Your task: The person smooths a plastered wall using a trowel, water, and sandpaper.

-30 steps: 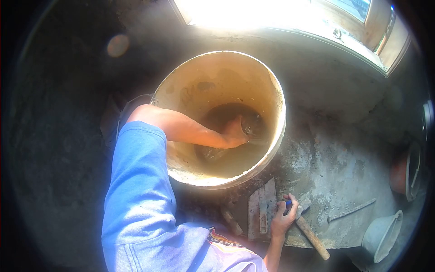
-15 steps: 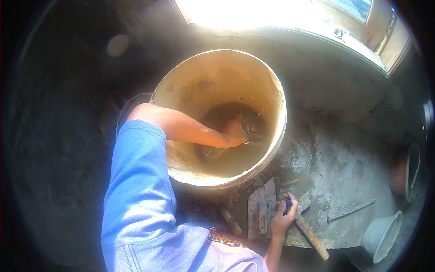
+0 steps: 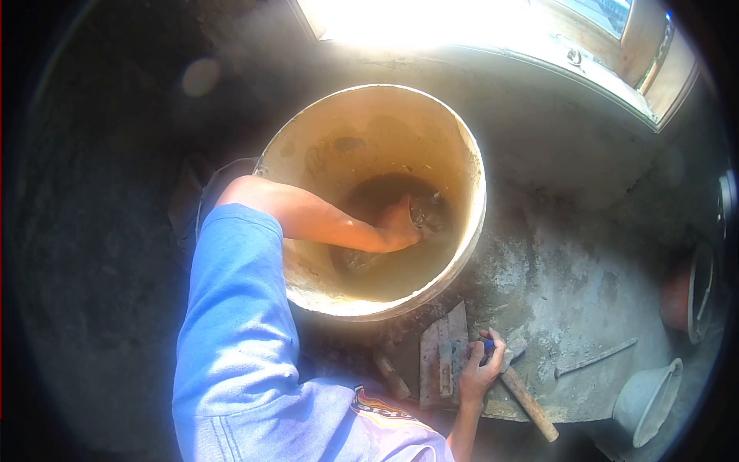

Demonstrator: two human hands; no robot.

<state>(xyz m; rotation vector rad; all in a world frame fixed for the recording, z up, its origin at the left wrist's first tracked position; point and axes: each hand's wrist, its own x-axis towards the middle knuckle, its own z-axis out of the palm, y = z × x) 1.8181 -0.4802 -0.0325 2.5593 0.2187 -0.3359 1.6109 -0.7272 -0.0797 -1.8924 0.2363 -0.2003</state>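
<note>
My left hand (image 3: pixel 399 225) reaches down into the large pale bucket (image 3: pixel 369 309), its fingers sunk in murky brown water (image 3: pixel 389 279) and hidden from sight. Below the bucket's rim, on the right, my right hand (image 3: pixel 483 366) has curled fingers around a small blue object (image 3: pixel 489 346). Beside that hand lies a flat trowel-like tool (image 3: pixel 433 356) with a handle across it. A hammer-like tool with a wooden handle (image 3: pixel 531 404) lies just to the right, its head partly behind my fingers.
Another short handle (image 3: pixel 392 376) lies left of the flat tool. A thin rod (image 3: pixel 596 358) rests on the dusty grey surface (image 3: pixel 570 308). Farther right are a grey bucket (image 3: pixel 645 400) and a reddish container (image 3: pixel 677 296). A bright window frame (image 3: pixel 600 81) is at the top.
My left hand has shifted very slightly in the water, and the small bright spot by its fingers no longer shows. My right hand is nearly unmoved.
</note>
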